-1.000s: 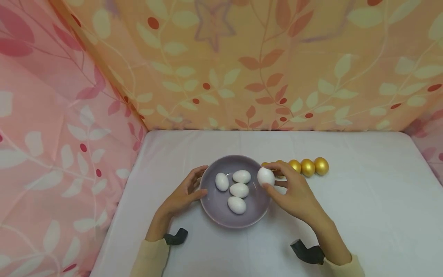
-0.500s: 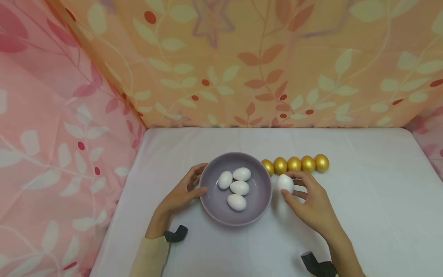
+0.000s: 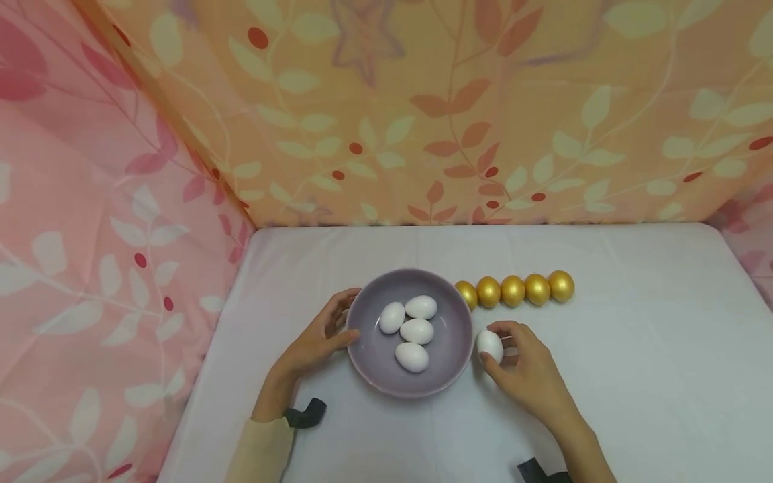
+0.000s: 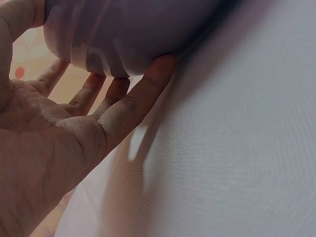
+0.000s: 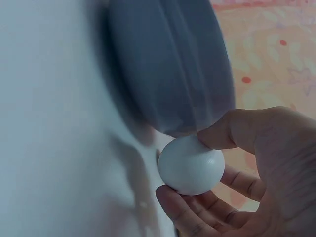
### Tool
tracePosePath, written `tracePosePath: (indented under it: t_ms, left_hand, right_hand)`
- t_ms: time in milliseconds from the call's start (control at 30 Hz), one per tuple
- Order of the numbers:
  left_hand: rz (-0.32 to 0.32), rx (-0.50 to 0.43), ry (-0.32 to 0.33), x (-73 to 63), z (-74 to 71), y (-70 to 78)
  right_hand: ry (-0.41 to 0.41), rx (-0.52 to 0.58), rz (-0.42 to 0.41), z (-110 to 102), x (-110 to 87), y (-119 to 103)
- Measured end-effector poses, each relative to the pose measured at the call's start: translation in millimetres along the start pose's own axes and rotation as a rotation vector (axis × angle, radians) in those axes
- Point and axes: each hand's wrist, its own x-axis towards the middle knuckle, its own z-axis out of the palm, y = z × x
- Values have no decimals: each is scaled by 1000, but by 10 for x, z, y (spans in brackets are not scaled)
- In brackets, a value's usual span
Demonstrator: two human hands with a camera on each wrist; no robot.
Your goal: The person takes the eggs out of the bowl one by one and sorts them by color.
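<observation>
My left hand holds the left side of a round mauve bowl, thumb over the rim and fingers against the outer wall. In the left wrist view those fingers touch the bowl's glossy side. Several white eggs lie inside the bowl. Just right of the bowl, my right hand pinches another white egg between thumb and fingers. The right wrist view shows this egg low beside the bowl's outer wall, close to the tabletop; whether it touches the table I cannot tell.
Several golden eggs stand in a row behind my right hand, the leftmost close to the bowl's rim. White cloth covers the table. Patterned fabric hangs at the back and left. A dark curved piece sits at each wrist.
My right hand has carried the white egg from over the bowl's right rim out to the right, then down beside the bowl. A white egg inside has shifted slightly. My left hand stays put.
</observation>
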Motion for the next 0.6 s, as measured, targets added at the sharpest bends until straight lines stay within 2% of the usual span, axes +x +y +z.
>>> tracePosePath:
  t_ms: [333,600]
  left_hand:
    - [-13,11,10,-11,3,-8]
    - [-11,10,4,-2,-10,1]
  right_hand:
    - [-33,-66,63,71,-17,-1]
    - [-76,-39,95,64,-18,-30]
